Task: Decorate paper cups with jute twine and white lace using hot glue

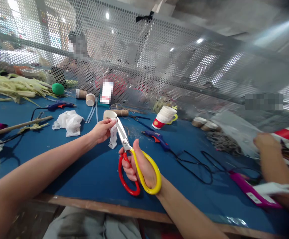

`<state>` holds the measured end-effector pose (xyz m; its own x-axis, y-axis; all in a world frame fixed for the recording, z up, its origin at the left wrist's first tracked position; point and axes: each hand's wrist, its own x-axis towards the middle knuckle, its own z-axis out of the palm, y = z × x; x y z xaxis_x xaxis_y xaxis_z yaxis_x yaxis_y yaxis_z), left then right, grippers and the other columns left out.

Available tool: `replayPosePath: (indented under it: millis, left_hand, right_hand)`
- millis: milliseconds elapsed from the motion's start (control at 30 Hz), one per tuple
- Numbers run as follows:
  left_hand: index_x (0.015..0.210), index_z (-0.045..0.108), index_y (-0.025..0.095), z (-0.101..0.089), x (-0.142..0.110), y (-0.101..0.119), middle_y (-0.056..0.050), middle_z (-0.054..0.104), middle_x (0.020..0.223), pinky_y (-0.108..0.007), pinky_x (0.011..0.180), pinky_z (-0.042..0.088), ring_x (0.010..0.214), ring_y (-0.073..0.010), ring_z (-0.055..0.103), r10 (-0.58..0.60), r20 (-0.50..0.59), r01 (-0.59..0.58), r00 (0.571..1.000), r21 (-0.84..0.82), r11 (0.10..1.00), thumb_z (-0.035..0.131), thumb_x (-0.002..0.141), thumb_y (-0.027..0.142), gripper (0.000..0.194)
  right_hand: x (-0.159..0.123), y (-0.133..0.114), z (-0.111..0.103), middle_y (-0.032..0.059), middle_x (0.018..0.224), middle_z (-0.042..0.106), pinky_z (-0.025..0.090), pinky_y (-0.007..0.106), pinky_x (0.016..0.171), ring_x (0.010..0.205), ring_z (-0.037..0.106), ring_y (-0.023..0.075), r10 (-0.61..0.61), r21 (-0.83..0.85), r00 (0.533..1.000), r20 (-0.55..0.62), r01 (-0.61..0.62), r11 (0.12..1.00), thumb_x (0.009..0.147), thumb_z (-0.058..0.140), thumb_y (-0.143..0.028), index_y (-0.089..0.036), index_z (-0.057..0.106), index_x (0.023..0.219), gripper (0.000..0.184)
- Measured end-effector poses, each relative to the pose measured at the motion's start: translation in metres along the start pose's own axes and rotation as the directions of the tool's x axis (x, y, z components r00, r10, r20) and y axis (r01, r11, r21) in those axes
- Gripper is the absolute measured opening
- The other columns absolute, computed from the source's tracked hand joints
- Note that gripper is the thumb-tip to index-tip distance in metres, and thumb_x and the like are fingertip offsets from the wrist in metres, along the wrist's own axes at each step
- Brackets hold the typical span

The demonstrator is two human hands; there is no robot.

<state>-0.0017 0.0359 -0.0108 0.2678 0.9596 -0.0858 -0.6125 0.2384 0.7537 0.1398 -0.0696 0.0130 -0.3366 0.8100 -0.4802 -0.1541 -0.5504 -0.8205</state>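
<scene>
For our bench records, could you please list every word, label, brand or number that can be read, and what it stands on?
No text can be read.
Stacked red-and-white paper cups: gold emblem, too small to read.
Upright white rectangular panel: reddish marks, pixelated.
Magenta plastic power strip: white patches, too blurred.

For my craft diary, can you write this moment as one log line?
left hand: pinching white strip | right hand: holding scissors | blades: near white strip | white cloth: on blue table

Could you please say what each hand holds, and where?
Right hand: scissors, by their red and yellow handles. Left hand: white lace strip, by its upper end; whether also the cup, I cannot tell.
</scene>
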Motion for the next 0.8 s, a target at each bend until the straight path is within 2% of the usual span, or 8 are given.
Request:
replayPosePath:
  millis: [200, 467, 800]
  left_hand:
    - [0.071, 0.06, 0.011, -0.0008, -0.0004, -0.0004, 0.0, 0.06, 0.055, -0.017, 0.047, 0.045, 0.045, -0.0068, 0.055, 0.016, 0.017, -0.016, 1.0, -0.008, 1.0, 0.061, 0.076, 0.009, 0.005]
    - [0.077, 0.062, 0.011, 0.0051, -0.0072, -0.0027, 0.001, 0.06, 0.057, -0.016, 0.049, 0.043, 0.046, -0.0052, 0.053, 0.009, 0.041, -0.008, 0.999, -0.025, 1.0, 0.065, 0.072, 0.009, 0.006]
    - [0.076, 0.062, 0.01, 0.0048, -0.0076, -0.0055, 0.0, 0.06, 0.057, -0.017, 0.048, 0.042, 0.046, -0.0057, 0.053, 0.01, 0.051, -0.008, 0.999, -0.033, 0.999, 0.066, 0.07, 0.008, 0.007]
  right_hand:
    - [0.0012, 0.0038, -0.0013, -0.0078, 0.046, 0.038, 0.022, 0.011, 0.028, 0.032, 0.027, 0.0029, -0.023, 0.05, 0.999, 0.045, 0.021, 0.999, 0.077, 0.026, -0.075, -0.019, 0.048, 0.084, 0.06]
    - [0.0007, 0.0028, 0.0015, -0.0077, 0.045, 0.038, 0.022, 0.011, 0.028, 0.031, 0.027, 0.0023, -0.063, 0.102, 0.997, 0.051, 0.058, 0.993, 0.075, 0.028, -0.076, -0.019, 0.047, 0.081, 0.06]
    - [0.0019, 0.0026, 0.0016, -0.0086, 0.043, 0.035, 0.021, 0.011, 0.026, 0.03, 0.022, 0.0018, -0.056, 0.111, 0.998, 0.04, 0.051, 0.992, 0.077, 0.025, -0.074, -0.019, 0.048, 0.078, 0.06]
